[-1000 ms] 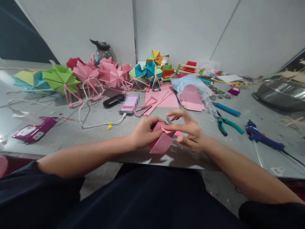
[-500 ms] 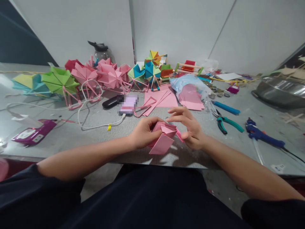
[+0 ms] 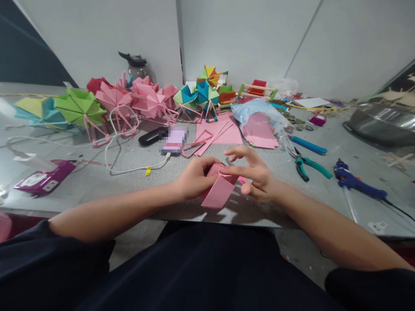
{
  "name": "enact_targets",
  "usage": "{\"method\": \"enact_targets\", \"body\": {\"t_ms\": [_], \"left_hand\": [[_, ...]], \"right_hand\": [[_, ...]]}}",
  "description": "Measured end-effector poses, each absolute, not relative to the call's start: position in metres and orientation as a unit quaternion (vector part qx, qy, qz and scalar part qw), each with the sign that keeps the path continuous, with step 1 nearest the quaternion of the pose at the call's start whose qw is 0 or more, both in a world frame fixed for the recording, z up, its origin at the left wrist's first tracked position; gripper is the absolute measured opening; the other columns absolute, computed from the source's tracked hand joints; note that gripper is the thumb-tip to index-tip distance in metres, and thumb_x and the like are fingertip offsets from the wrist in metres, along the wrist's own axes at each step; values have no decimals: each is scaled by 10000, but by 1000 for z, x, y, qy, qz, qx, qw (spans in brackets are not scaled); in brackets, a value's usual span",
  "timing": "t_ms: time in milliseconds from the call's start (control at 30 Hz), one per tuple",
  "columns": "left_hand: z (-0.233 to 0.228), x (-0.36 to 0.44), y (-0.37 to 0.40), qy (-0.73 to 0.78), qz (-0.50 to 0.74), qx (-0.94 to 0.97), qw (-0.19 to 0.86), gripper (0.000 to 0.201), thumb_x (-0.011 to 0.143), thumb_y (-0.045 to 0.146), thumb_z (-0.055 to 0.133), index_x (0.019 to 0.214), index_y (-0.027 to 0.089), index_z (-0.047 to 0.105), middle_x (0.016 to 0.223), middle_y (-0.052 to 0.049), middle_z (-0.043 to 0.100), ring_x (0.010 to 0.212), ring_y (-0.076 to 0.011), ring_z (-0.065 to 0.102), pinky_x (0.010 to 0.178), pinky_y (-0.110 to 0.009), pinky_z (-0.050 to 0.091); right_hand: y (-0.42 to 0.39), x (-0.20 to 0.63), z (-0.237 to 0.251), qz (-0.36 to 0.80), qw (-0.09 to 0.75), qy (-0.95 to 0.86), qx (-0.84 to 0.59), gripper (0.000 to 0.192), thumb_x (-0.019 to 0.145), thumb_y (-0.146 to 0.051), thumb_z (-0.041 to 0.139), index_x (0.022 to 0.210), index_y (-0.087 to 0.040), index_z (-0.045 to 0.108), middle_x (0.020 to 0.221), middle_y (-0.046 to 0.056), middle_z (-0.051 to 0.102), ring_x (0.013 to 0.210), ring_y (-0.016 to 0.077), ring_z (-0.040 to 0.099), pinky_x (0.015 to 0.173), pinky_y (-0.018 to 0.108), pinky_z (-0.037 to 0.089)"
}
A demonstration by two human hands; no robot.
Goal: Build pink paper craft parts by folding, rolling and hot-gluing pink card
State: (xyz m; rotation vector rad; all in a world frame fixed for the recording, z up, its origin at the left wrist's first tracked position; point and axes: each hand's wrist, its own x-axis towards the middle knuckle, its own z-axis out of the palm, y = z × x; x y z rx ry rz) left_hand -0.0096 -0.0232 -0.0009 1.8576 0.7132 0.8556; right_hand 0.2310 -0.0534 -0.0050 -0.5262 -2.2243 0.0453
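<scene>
A folded pink paper piece (image 3: 218, 190) is held over the near edge of the grey table (image 3: 97, 181). My left hand (image 3: 194, 177) grips its left side with curled fingers. On its right, my right hand (image 3: 256, 172) pinches the paper's top fold with thumb and forefinger, while the other fingers spread apart. A flat pink flap hangs down toward me between both hands.
Paper pinwheel models in pink (image 3: 145, 99), green (image 3: 79, 106) and mixed colours (image 3: 202, 93) line the back. Pink sheets (image 3: 220, 131), a bag of pink paper (image 3: 259, 123), a phone (image 3: 175, 140), white cable (image 3: 129, 166), teal pliers (image 3: 308, 166), a blue glue gun (image 3: 356, 183) and a metal bowl (image 3: 382, 123) lie around.
My right hand's fingers shifted back onto the paper's top fold, and the hanging pink flap tilted slightly. My left hand kept its grip.
</scene>
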Motion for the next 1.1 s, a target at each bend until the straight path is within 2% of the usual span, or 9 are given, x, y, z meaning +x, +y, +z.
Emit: {"method": "enact_targets", "body": {"t_ms": [133, 267, 467, 633, 733, 833, 900, 1100], "left_hand": [[0, -9, -22, 287, 336, 754, 486, 253, 902, 401, 782, 955, 154, 774, 823, -28, 735, 729, -156, 637, 629, -254, 473], [1, -9, -23, 281, 331, 749, 500, 238, 892, 352, 774, 1008, 145, 792, 855, -36, 751, 729, -145, 635, 644, -250, 475], [1, -9, -25, 288, 329, 745, 504, 241, 883, 344, 784, 1022, 148, 799, 890, -50, 776, 781, -169, 674, 663, -253, 501], [0, -10, -24, 273, 328, 769, 477, 211, 861, 251, 759, 1047, 153, 783, 923, -45, 773, 810, -167, 684, 714, -267, 536], [-3, -10, -28, 244, 367, 768, 465, 445, 868, 246, 779, 1297, 153, 706, 903, -20, 737, 770, -147, 664, 712, -264, 521], [-5, -12, -33, 210, 393, 768, 460, 708, 903, 266, 803, 1541, 154, 517, 828, 31, 669, 692, -126, 618, 656, -247, 458], [-6, -14, -35, 192, 392, 780, 449, 747, 920, 250, 795, 1586, 173, 467, 827, 40, 659, 661, -112, 586, 643, -244, 426], [-8, -19, -39, 166, 376, 801, 437, 766, 917, 251, 798, 1612, 226, 479, 933, -6, 730, 676, -114, 597, 639, -253, 426]], "right_hand": [[-51, 232, -7, -37, 389, -891, -233, 754, 1114, -800, 350, 1745, -402, 461, 1549, 140, 582, 1205, 326, 650, 1062, 579, 535], [-50, 234, -9, -43, 413, -877, -241, 739, 1120, -789, 360, 1714, -376, 507, 1521, 144, 594, 1166, 325, 659, 1034, 574, 547], [-55, 228, -5, 4, 461, -847, -266, 503, 1149, -658, 472, 1451, -324, 696, 1341, 126, 677, 1157, 317, 678, 982, 536, 582], [-58, 223, -5, 135, 508, -782, -335, 221, 1110, -492, 669, 1133, -276, 707, 994, 44, 707, 849, 220, 653, 816, 409, 571], [-61, 222, -4, 199, 504, -764, -349, 212, 1083, -474, 726, 1031, -268, 721, 894, 19, 710, 808, 205, 651, 782, 378, 559], [-66, 218, 3, 232, 494, -768, -335, 172, 1057, -441, 764, 1024, -272, 759, 927, 27, 748, 858, 214, 679, 812, 387, 564], [-70, 214, 8, 252, 480, -772, -332, 166, 1043, -430, 776, 999, -270, 769, 933, 30, 760, 856, 215, 681, 803, 391, 563], [-80, 210, 19, 342, 442, -752, -350, 224, 1016, -422, 776, 878, -255, 718, 812, 8, 705, 747, 191, 605, 736, 375, 522]]}}
